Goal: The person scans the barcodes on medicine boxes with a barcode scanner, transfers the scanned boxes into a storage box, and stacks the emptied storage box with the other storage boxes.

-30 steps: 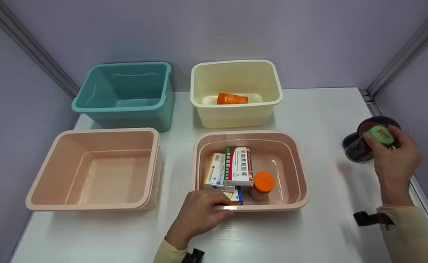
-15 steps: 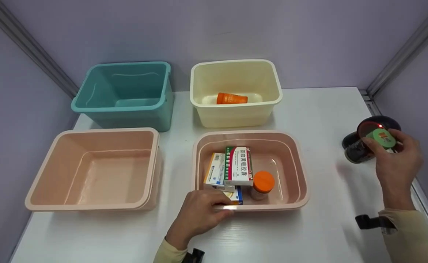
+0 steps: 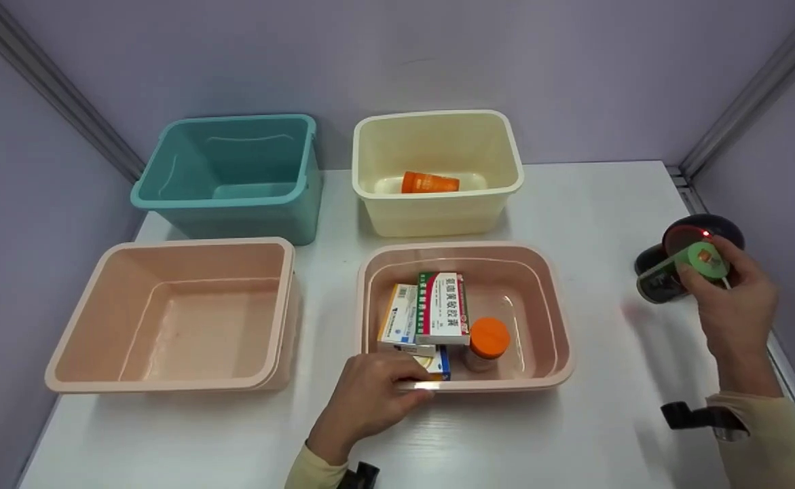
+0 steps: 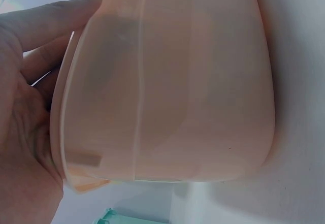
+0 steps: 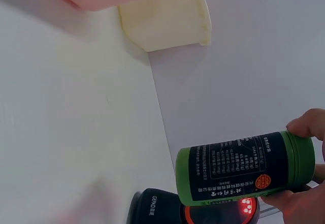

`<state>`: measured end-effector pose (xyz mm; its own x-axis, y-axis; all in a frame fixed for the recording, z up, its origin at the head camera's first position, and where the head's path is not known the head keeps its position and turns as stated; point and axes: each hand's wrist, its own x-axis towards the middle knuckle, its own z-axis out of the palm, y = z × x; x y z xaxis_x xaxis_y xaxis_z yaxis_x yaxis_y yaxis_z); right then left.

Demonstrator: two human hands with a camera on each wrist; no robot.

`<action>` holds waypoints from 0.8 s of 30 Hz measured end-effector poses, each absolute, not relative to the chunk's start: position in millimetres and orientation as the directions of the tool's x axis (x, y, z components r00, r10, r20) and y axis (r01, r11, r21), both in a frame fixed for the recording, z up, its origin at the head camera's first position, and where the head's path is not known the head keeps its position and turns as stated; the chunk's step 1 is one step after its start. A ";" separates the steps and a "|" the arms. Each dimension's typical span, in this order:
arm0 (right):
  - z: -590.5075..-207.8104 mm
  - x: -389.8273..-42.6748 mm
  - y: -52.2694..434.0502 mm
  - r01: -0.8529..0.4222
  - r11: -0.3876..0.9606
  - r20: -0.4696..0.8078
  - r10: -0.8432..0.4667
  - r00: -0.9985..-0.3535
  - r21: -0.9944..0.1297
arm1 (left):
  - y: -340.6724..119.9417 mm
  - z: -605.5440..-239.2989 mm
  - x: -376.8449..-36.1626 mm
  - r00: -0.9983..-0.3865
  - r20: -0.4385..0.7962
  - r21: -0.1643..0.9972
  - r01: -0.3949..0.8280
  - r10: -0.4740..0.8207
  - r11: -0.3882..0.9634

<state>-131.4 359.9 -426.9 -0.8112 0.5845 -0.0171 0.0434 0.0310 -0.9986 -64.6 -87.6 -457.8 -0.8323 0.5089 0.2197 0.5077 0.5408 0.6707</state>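
Note:
My right hand [image 3: 733,299] grips a green bottle with a black label [image 3: 682,268] [image 5: 238,168] at the table's right edge. The bottle lies sideways in front of a black scanner [image 3: 703,234] [image 5: 203,211] whose red light glows. My left hand [image 3: 370,397] [image 4: 25,132] holds the near rim of a pink bin [image 3: 546,305] [image 4: 177,92]. Inside that bin lie several medicine boxes [image 3: 441,305] and a jar with an orange lid [image 3: 489,339].
An empty pink bin [image 3: 166,312] stands at the front left. A teal bin [image 3: 234,173] is at the back left. A cream bin [image 3: 438,170] [image 5: 167,23] behind the middle holds an orange cup [image 3: 428,182]. Purple walls close in the white table [image 3: 607,204].
My right hand has turned and tilted the green bottle in front of the scanner, and the scanner's red light has come on. The left hand has stayed on the bin rim.

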 end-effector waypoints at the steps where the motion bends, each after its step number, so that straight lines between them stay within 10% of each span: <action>1: -426.6 -130.6 359.8 0.030 0.016 -0.015 0.573 -0.819 -0.999 | -87.7 -458.2 -64.6 -0.831 0.225 0.668 0.512 0.510 0.540; 6: -425.4 -126.7 359.3 0.005 -0.020 -0.015 0.536 -0.844 -1.000 | -88.6 -460.4 -64.3 -0.813 0.273 0.645 0.551 0.514 0.529; 18: -416.9 -129.9 362.5 0.265 0.592 0.078 0.489 -0.869 -0.761 | -88.5 -460.7 -64.3 -0.812 0.281 0.651 0.553 0.511 0.521; 24: -398.1 -131.5 374.2 0.065 0.768 0.165 0.219 -0.962 -0.638 | -88.3 -462.4 -64.4 -0.809 0.289 0.645 0.559 0.511 0.521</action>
